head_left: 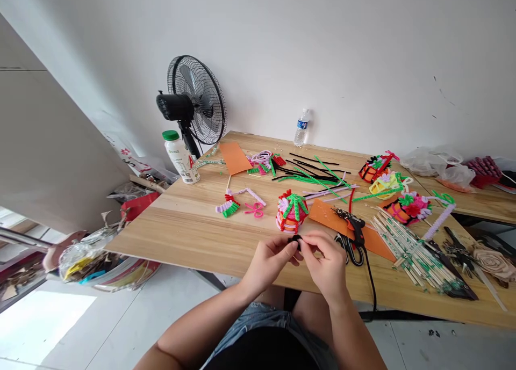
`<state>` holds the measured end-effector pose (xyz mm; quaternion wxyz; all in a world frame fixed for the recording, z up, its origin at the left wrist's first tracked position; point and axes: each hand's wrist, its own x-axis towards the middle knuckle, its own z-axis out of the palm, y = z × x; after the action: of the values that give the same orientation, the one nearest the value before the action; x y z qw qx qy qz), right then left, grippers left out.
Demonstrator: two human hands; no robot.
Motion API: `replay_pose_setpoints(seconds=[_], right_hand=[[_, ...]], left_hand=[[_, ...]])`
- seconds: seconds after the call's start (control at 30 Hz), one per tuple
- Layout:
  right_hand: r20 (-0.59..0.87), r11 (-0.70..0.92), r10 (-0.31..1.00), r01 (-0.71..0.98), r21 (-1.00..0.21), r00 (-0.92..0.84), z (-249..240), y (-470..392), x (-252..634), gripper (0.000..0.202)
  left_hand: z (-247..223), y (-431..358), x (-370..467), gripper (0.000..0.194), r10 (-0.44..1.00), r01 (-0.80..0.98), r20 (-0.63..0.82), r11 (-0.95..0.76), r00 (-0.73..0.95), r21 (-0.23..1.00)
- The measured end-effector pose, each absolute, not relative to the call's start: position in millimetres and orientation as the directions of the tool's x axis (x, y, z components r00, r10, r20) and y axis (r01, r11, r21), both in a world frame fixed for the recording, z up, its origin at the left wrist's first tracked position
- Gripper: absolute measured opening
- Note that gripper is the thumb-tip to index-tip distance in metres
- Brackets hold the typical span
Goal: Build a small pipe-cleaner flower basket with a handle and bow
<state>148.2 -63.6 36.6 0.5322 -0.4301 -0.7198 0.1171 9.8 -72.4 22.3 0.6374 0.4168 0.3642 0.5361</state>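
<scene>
Pinched tight, left hand (271,258) and right hand (327,256) hold a black piece (296,239) — partly covered, shape unclear.

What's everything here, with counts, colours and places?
Fan: one, black, back left
Table: one, brown, centre
Capped bottle: one, white and green, left
Water bottle: one, clear, back centre
Sheets: two or more, orange, left and centre
Fuzzy stems: many, mostly black, green, lilac, centre
Domed fuzzy piece: one, multicoloured, front centre
Other fuzzy pieces: several, multicoloured, both sides
Glue gun: one, black, centre right
Scissors: one pair, dark handles, centre right
Sticks: many, pale and green, right
Plastic bags: some, whitish, far right
Clutter: uncounted, mixed, far right
Scrap container: one, multicoloured, lower left
Small bit: one, black, front centre
Left hand: one, holding the bit
Right hand: one, holding the bit
</scene>
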Motion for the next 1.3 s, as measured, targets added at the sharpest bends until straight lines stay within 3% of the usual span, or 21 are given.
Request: replay_pose_setpoints(seconds=[0.1,0.27,0.47,0.63,0.77,0.87,1.03,1.3], right_hand=[[0.628,0.585,0.775,0.454,-0.672,-0.069,34,-62,149,0.011],[0.505,0.491,0.859,0.411,-0.768,-0.084,25,-55,153,0.010],[0.627,0.566,0.777,0.485,-0.667,-0.044,18,-41,149,0.011],[0.771,0.655,0.637,0.525,-0.543,0.003,11,-23,147,0.011],[0.818,0.680,0.575,0.541,-0.495,0.024,7,-8,141,0.009],[0.832,0.676,0.553,0.564,-0.474,0.037,5,0,135,0.008],[0.845,0.671,0.535,0.604,-0.429,0.005,1,10,130,0.010],[0.853,0.634,0.521,0.677,-0.374,-0.017,-4,14,131,0.011]], left_hand=[[20,-67,10,0.040,0.991,-0.316,-0.018,0.060,0.133,0.947],[11,-55,2,0.042,0.961,-0.232,-0.067,0.132,0.267,0.964],[6,-39,-3,0.044,0.942,-0.217,-0.036,0.113,0.334,0.970],[-3,-28,-10,0.045,0.986,-0.086,0.102,-0.091,0.130,0.992],[-4,-4,-26,0.033,0.896,0.235,0.423,-0.385,-0.136,0.892],[-2,21,-34,0.040,0.855,0.251,0.518,-0.506,0.019,0.825],[-10,44,-35,0.057,0.816,0.063,0.461,-0.511,0.350,0.857],[-8,47,-37,0.059,0.786,0.104,0.445,-0.532,0.429,0.840]])
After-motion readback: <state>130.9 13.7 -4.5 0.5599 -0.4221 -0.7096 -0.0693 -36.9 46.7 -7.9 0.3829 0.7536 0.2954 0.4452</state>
